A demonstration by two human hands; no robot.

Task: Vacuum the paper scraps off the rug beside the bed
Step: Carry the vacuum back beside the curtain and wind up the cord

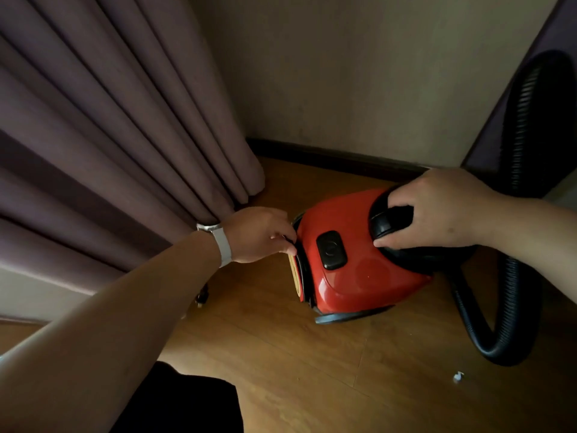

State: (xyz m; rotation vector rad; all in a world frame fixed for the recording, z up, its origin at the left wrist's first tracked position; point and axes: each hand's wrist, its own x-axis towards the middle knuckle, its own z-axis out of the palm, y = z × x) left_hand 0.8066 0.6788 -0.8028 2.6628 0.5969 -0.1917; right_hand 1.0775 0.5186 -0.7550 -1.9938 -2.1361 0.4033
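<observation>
A red canister vacuum [359, 270] with a black button on top sits on the wooden floor near the wall corner. My right hand [437, 210] grips its black carry handle [393, 220]. At the vacuum's rear end my left hand [259, 234] pinches something thin and dark; what it is I cannot tell. A black ribbed hose [505, 307] loops from the vacuum's right side up along the wall. One small white paper scrap [458, 377] lies on the floor at the lower right. No rug or bed is in view.
Purple curtains [109, 135] hang down to the floor on the left, close behind my left hand. A beige wall [359, 73] with a dark skirting board closes the corner. A plug [201, 296] lies on the floor below my left forearm.
</observation>
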